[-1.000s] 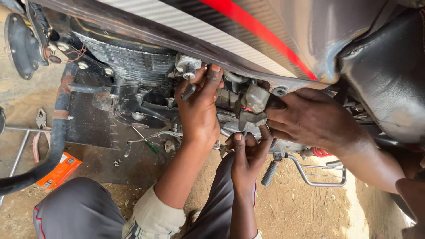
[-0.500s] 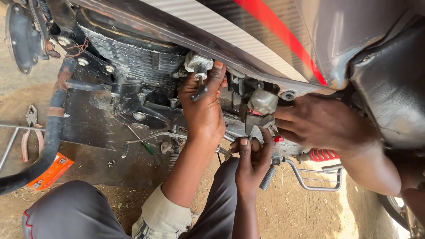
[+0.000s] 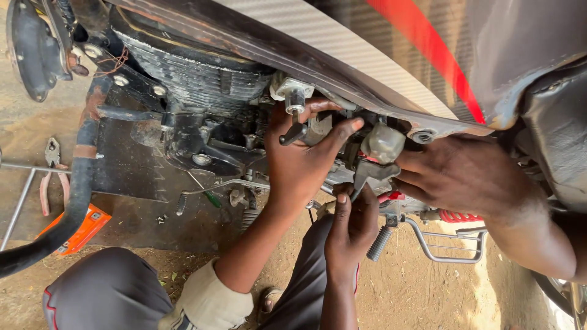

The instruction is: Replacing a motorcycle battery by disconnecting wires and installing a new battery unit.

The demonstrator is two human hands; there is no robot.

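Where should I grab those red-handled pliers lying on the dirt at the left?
Take the red-handled pliers by the two handles, coming from above. They lie flat on the ground, jaws pointing away toward the motorcycle engine, handles slightly spread and clear of the thin metal rod beside them.

We cannot see what our left hand (image 3: 302,162) grips: its palm covers the engine part behind it, and only a dark lever tip pokes out at about twelve o'clock from the knuckles. Our right hand (image 3: 353,229) hides its fingertips behind a grey metal bracket (image 3: 373,173); whether they pinch anything we cannot tell. Another person's hand (image 3: 468,177), at three o'clock, buries its fingers under the tank (image 3: 367,49), and its arm is cut off by the right edge. The pliers (image 3: 47,174) at nine o'clock are too small to tell their jaws
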